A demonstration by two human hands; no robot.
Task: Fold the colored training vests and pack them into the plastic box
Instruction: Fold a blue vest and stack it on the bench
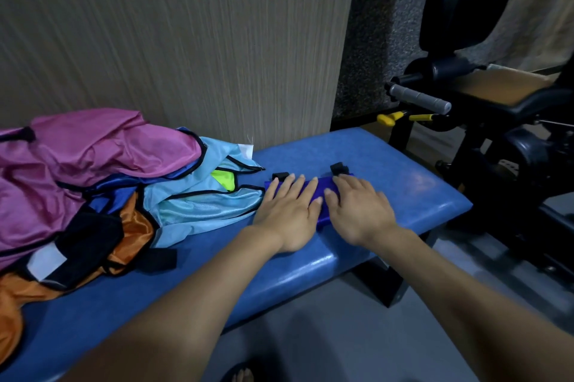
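Hands flat, left hand [287, 214] and right hand [360, 210] pressing folded blue vest [321, 195], bench [403, 183] beneath, vest pile [93, 179] beside.

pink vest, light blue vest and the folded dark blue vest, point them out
pink vest [93, 151], head view, top of the bunched cloth
light blue vest [198, 204], head view, front panel
folded dark blue vest [321, 192], head view, strip between the hands

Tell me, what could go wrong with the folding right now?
The folded blue vest may spring open once both flat hands, left and right, lift off, since nothing else holds it. The loose heap, with the light blue vest at its edge, touches the folded one and could snag it. No plastic box is in view, so carrying the vest could undo the fold.
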